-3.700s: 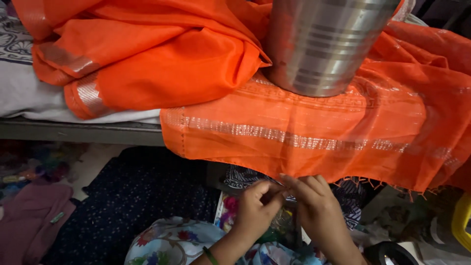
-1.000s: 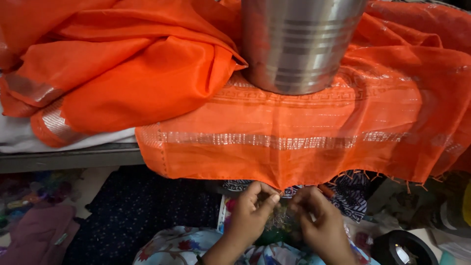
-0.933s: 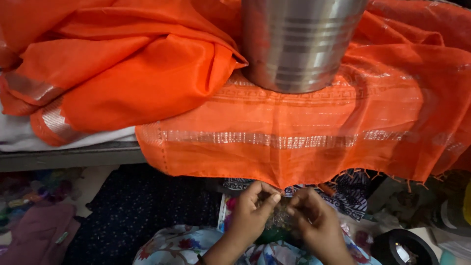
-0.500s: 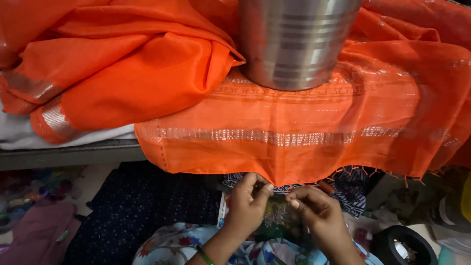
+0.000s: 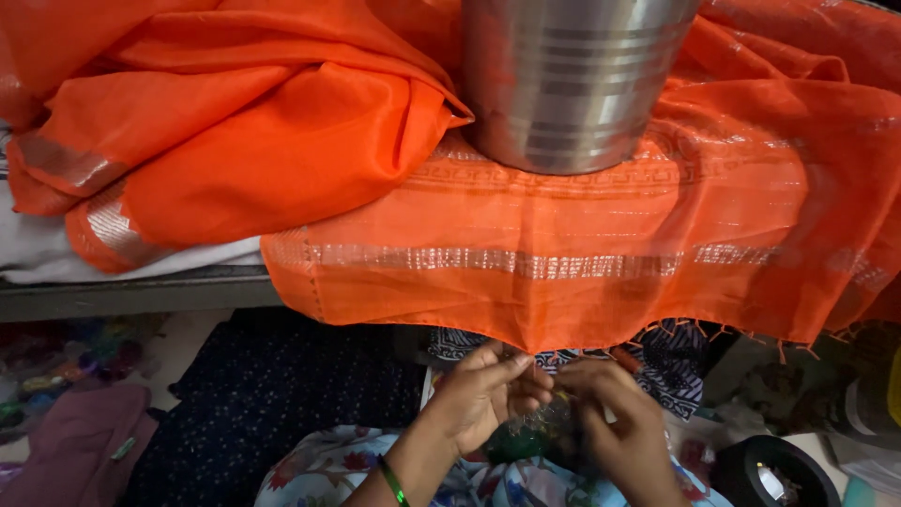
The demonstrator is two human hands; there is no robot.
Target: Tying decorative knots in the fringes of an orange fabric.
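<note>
Fabric is dominating the view: a large orange silky cloth with a woven silver band (image 5: 526, 253) is lying spread over a grey shelf edge (image 5: 141, 293), its lower hem hanging off the front. To the left, more of the same orange material is lying bunched in loose folds over a white cloth layer (image 5: 56, 268). A tall ribbed steel vessel (image 5: 572, 80) is standing on the cloth and seems to be pinning it down. Dark blue dotted fabric (image 5: 282, 394) is lying below the shelf, and a round black container (image 5: 774, 474) is sitting at the lower right.

The left hand (image 5: 483, 394), with a green bangle at the wrist, and the right hand (image 5: 615, 422) are meeting just beneath the lowest dip of the hem. Fingers of both are curled in narrow, tips close together, pinching at what looks like fine thread or fringe at the hem edge; the exact strand held is too small to tell. Short orange tassels (image 5: 723, 330) are already hanging along the hem to the right.

Handling judgement: the cloth is looking light, thin, soft and slippery, prone to sliding and snagging. Hold is best taken at the very hem edge with fingertip pinches, close to the strand being worked, pulling gently.
</note>
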